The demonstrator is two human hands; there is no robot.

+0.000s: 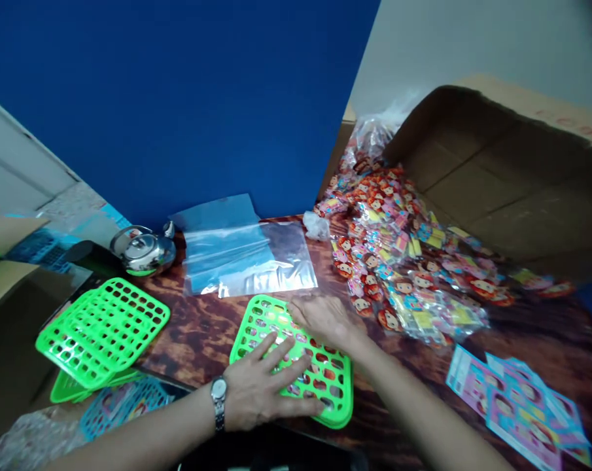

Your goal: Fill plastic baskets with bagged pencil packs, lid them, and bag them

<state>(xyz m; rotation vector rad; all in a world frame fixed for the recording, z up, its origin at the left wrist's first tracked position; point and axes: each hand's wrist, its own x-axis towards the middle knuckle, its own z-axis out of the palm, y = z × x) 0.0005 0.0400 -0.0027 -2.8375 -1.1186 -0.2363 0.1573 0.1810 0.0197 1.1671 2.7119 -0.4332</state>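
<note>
A bright green perforated plastic lid (338,400) lies flat on the table in front of me, with coloured things showing through its holes. My left hand (269,386), with a silver watch at the wrist, rests on its near left part, fingers spread. At the lid's far right edge, my right hand (322,318) is closed, its fingers bent together against the rim; the fingertips are partly hidden. Just beyond lie clear plastic bags (271,261). To the right of my right hand spreads a heap of small bagged toys with printed doll faces (388,252).
More green perforated lids (104,327) are stacked at the left, above a blue basket (123,405). A shiny kettle (146,252) stands behind them. Printed cards (521,409) lie at the right. A large cardboard box (496,163) lies open behind the heap; a blue panel (178,104) rises at the back.
</note>
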